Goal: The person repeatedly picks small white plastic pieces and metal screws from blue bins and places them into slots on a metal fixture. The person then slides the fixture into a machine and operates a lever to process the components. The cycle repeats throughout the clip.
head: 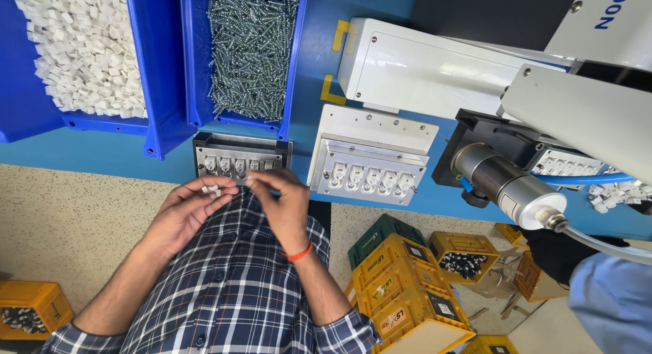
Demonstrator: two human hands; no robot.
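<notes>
Down at the bench edge in the head view, the left hand (187, 208) lies palm-up and cupped, with a few small white plastic pieces (212, 189) resting loose on its fingertips. Just beside it, the right hand (282, 201), with an orange band (299, 253) on its wrist, has thumb and fingers drawn together by those pieces; whether it grips one I cannot tell. Both hands hover in front of a grey metal jig (239, 157) with a row of 5 pockets, lying on the blue table (122, 157). Behind the jig sit 2 blue bins: the bin of white pieces (85, 48) and the bin of screws (250, 51). Right of the jig lies a white fixture plate (370, 157), also with 5 pockets. Yellow crates (401, 272) stand on the floor below.
</notes>
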